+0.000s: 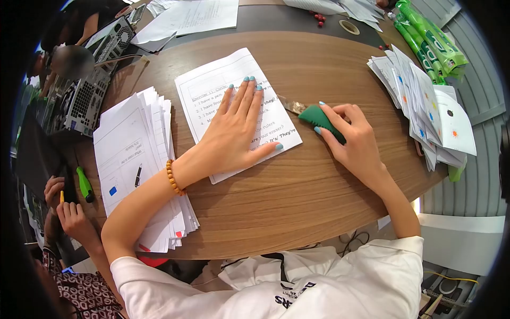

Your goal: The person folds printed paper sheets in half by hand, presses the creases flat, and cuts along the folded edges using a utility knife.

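Note:
My left hand (240,119) lies flat on a folded printed worksheet (204,85), fingers pointing up the page. A beaded bracelet (172,178) circles that wrist. Closed around the dark green handle of a knife (323,121) is my right hand (353,135). The knife's stained, brownish blade points left, its tip at the worksheet's right edge; whether it is inside the fold I cannot tell. Left of the worksheet, a stack of printed sheets (135,143) sits partly under my left forearm.
At the right edge stands a pile of folded sheets (425,106), with green plastic packs (430,42) behind it. An opened computer case (98,80) and a green screwdriver (84,183) are on the left. Another person's hands (71,218) hold something yellow there. A tape roll (349,27) lies at the back.

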Tool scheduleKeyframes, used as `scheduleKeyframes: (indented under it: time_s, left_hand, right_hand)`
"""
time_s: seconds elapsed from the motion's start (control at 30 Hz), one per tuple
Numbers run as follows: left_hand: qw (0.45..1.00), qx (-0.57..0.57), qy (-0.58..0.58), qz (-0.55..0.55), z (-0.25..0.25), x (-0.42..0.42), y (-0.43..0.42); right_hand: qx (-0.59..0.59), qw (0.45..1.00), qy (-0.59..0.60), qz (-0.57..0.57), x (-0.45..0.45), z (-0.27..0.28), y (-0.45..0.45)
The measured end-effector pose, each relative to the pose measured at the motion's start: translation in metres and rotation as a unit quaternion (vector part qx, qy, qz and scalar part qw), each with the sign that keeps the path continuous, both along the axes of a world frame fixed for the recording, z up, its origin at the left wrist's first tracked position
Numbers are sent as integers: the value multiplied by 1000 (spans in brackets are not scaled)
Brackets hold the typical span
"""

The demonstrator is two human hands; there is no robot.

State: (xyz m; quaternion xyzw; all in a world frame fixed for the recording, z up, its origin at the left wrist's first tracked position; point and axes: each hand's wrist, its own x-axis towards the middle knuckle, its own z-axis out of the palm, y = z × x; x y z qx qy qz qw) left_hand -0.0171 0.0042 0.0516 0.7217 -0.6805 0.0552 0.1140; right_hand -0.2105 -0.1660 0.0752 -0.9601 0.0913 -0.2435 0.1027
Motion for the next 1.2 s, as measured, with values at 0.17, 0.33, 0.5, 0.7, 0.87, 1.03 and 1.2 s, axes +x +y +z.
scheduleKeyframes:
  time_s: [0.17,0.33,0.5,0.7,0.87,1.03,1.2]
  left_hand:
    - [1000,15,0,7,0,0,1]
    - [999,-37,2,-10,-4,1,-1]
    - [999,-35,-1,-18,-2,1,-1]
    - [999,13,47,-1,-1,1,0]
    - [996,8,69,60,-1,-3,-4]
    - [981,-34,186,39,-1,5,-4]
    - [959,9,274,69,10,15,-5]
  right_hand:
    - [-25,999,-23,18,35,-5,-17]
    - [-47,997,-52,27,81,-15,-37]
    - [-55,997,-60,-8,126,-18,-54]
    - [256,960,-90,-75,91,12,-35]
    - [232,969,-10,79,19,25,19]
    - [155,985,-10,72,22,0,3]
    - [90,996,-24,17,42,-6,-29]
